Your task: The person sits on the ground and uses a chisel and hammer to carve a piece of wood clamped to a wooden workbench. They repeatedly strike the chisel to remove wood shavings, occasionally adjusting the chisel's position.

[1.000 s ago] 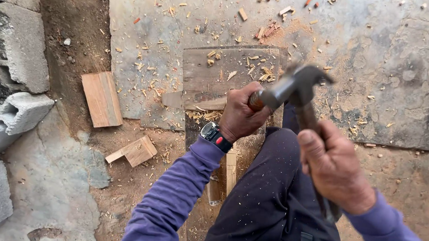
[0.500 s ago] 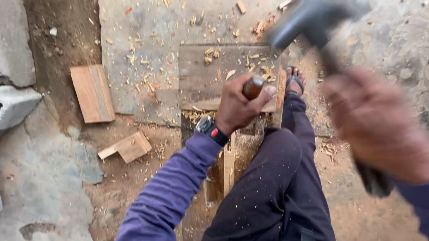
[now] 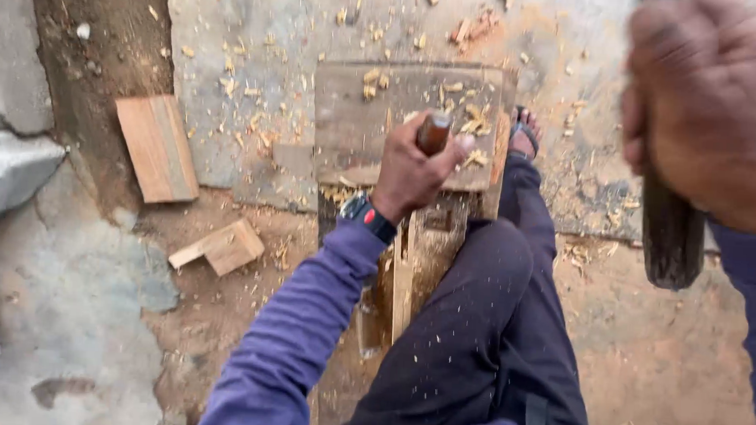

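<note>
My left hand (image 3: 412,169) is closed around a chisel with a brown wooden handle (image 3: 433,133), held upright on a worn wooden board (image 3: 357,116) that lies between my legs. A dark watch sits on that wrist. My right hand (image 3: 715,105) is raised close to the camera at the upper right, blurred, gripping the dark handle of a hammer (image 3: 672,232); the hammer head is out of frame. My dark trouser leg (image 3: 484,330) runs along the board's right side, with a sandalled foot (image 3: 525,130) at its far end.
Wood chips are scattered over the concrete slab (image 3: 248,50). A flat reddish board (image 3: 157,147) and a small wood offcut (image 3: 221,247) lie on the dirt to the left. Grey concrete blocks (image 3: 5,171) line the left edge.
My right hand has swung the hammer up from the chisel top toward the camera, taking its head out of frame. My left hand keeps the chisel in place on the board.
</note>
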